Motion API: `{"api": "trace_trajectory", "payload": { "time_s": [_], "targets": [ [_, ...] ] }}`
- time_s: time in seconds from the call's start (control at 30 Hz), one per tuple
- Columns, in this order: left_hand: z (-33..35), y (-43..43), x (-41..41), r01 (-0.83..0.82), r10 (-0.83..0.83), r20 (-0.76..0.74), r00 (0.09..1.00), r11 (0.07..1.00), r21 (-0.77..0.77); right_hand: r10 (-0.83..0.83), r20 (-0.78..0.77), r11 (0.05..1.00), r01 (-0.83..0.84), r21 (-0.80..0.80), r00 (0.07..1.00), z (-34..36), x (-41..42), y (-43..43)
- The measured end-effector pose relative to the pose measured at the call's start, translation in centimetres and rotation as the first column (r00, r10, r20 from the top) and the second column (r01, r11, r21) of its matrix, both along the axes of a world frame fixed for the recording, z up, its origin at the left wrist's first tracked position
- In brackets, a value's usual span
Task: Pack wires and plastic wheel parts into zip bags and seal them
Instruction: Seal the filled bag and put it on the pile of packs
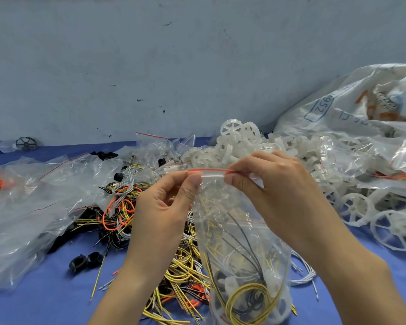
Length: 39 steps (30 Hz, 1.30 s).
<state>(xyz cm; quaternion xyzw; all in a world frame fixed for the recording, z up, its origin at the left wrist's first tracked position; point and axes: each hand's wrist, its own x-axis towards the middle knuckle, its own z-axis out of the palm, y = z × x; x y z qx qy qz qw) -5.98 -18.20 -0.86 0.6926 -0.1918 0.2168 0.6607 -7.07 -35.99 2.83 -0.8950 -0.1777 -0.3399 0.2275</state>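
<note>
Zip bag point(239, 242) pinched at its seal by both hands' grip, above blue table point(45, 306), grey wall point(150, 66) behind.

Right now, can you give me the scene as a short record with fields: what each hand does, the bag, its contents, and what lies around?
left hand: pinches the zip strip at its left end
right hand: pinches the zip strip at its right end
zip bag: clear, held upright, red line along the top
contents: yellow, black and white wires, white plastic parts at the bottom
wire pile: loose on the blue table
white wheels: heaped behind the hands
</note>
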Motion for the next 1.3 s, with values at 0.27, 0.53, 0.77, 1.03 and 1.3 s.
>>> {"api": "trace_trajectory", "payload": {
  "time_s": [0.27,0.53,0.77,1.03,1.3],
  "targets": [
    [0.4,-0.4,0.0,0.077,-0.077,-0.017,0.997,0.996,0.033,0.054,0.006,0.999,-0.054,-0.005,0.999,0.0,0.1,0.3],
    [0.3,-0.2,0.3,0.057,-0.056,-0.051,0.997,0.998,0.021,0.103,-0.014,0.995,-0.103,0.017,0.995,-0.1,0.3,-0.1],
    [1.1,0.6,0.1,0.08,-0.073,-0.071,0.995,0.992,0.098,0.066,-0.025,0.998,-0.065,0.02,0.998,0.1,0.2,-1.1],
    [1.8,0.3,0.2,0.107,-0.1,-0.043,0.994,0.969,0.224,0.073,-0.018,0.997,-0.073,-0.009,0.997,0.1,0.0,-1.0],
    [1.9,0.5,-0.1,0.042,-0.035,-0.032,0.999,0.969,0.244,0.078,-0.045,0.997,-0.078,0.013,0.996,0.1,0.1,-1.8]
  ]
}}
